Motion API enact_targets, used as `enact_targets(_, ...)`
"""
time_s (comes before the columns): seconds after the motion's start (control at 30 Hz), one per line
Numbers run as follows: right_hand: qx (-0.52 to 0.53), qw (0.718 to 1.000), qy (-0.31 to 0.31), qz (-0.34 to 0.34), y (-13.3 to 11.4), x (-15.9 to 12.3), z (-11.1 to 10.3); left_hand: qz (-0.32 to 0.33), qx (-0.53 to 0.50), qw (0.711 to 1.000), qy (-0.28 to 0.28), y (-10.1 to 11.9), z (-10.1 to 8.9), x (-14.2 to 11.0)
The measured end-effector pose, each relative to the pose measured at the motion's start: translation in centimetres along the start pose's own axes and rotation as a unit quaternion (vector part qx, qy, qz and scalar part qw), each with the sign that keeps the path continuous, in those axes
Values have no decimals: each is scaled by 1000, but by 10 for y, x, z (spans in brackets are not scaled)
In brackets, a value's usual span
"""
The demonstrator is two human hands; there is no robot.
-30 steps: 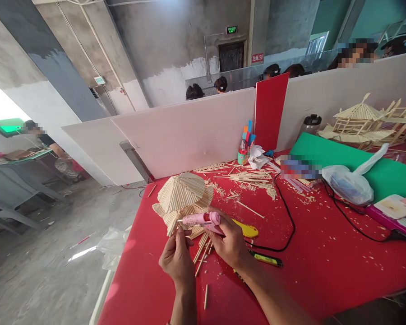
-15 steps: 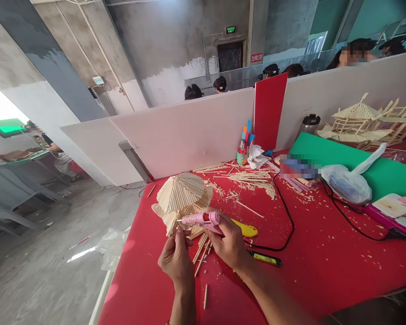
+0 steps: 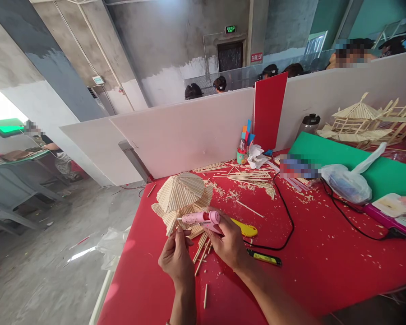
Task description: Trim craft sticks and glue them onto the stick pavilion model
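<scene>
A pink hot glue gun (image 3: 199,219) is gripped in my right hand (image 3: 228,241), its nozzle pointing left, just above the fingertips of my left hand (image 3: 177,253). Those left fingers are pinched together; what they hold is too small and covered to make out. Right behind the nozzle stands a small model pavilion with a pale wooden-stick roof (image 3: 181,194), its lower tier partly hidden by my hands and the glue gun. Loose wooden sticks (image 3: 203,253) lie between my hands on the red tabletop (image 3: 301,280).
Right of my right hand lie a yellow-handled tool (image 3: 245,228), a utility knife (image 3: 264,257) and a black cable (image 3: 292,221). More sticks (image 3: 250,176) and scraps are scattered behind. A plastic bag (image 3: 347,183), a green board (image 3: 318,153) and another stick model (image 3: 358,119) stand further right. White partitions (image 3: 189,135) border the back.
</scene>
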State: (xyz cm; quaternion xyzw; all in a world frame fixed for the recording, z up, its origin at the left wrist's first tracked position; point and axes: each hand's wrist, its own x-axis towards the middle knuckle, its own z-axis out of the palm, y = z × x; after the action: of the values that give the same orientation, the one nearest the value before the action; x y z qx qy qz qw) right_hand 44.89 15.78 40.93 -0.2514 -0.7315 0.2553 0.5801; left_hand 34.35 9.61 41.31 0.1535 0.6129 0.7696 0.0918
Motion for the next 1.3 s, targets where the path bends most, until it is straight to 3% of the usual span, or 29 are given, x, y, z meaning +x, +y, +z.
enact_targets(1.3, 11, 1000, -4, -1, 3, -1, 0, 6, -12, 1000, -6, 0, -2, -1)
